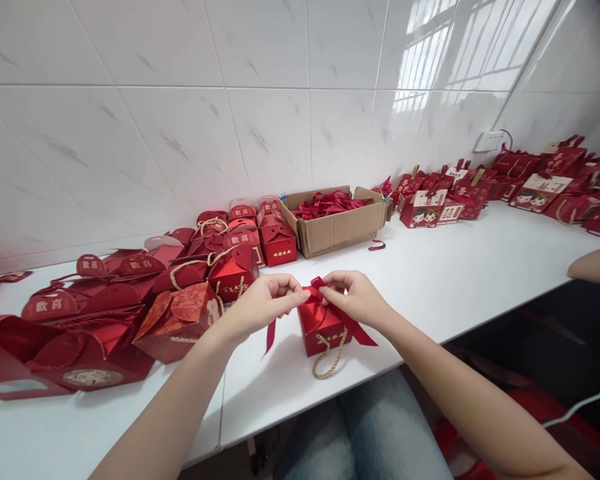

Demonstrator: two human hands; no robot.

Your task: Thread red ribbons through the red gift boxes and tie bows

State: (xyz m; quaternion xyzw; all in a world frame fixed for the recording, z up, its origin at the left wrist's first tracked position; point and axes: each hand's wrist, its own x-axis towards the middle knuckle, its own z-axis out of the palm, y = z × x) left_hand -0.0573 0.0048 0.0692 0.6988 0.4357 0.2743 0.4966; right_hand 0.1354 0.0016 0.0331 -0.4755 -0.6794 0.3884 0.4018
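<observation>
A small red gift box (320,330) with a gold rope handle (330,365) stands upright near the table's front edge. Dark red ribbon (355,328) lies over its top, one tail hanging at the left and a wider one at the right. My left hand (275,300) pinches the ribbon at the box's upper left. Opposite it, my right hand (353,297) is closed on the ribbon, with a short loop poking up by the fingers. My fingertips partly hide the crossing of the ribbon.
Several red gift boxes (100,333) crowd the table's left side. Behind my hands stands a cardboard box (345,230) full of red ribbons. More decorated boxes (425,208) line the wall at the right. Another person's arm (595,265) rests at the right edge.
</observation>
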